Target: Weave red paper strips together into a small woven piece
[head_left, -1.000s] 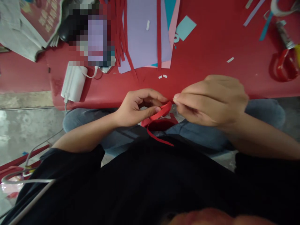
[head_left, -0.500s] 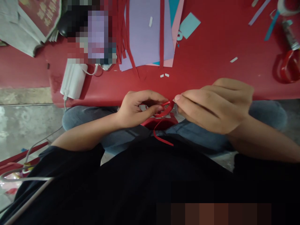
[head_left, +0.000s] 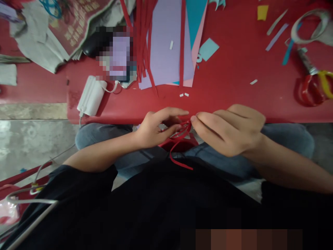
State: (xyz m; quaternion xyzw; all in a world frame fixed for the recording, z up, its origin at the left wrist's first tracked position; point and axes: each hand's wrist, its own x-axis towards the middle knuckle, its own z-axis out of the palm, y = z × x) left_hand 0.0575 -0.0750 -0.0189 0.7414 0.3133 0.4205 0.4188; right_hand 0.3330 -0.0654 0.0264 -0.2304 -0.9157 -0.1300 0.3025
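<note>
A narrow red paper strip (head_left: 174,160) hangs curled between my hands, above my lap at the table's near edge. My left hand (head_left: 158,127) pinches it with the thumb, while the index finger reaches out above the strip. From the other side, my right hand (head_left: 229,128) has thumb and forefinger pressed together at the strip's upper bend. Whether a small white piece is still between those right fingertips is hidden. The strip's free end dangles toward my dark shirt.
On the red table (head_left: 223,93) lie purple sheets (head_left: 165,52), more red strips (head_left: 143,41) and small white pieces (head_left: 184,94). To the right are scissors (head_left: 312,86) and a tape roll (head_left: 293,33). A white power bank (head_left: 91,95) with a cable sits at left.
My right fingertips have come onto the red strip, where a small white bit showed at them before. The left index finger has lifted and straightened. The view has shifted slightly.
</note>
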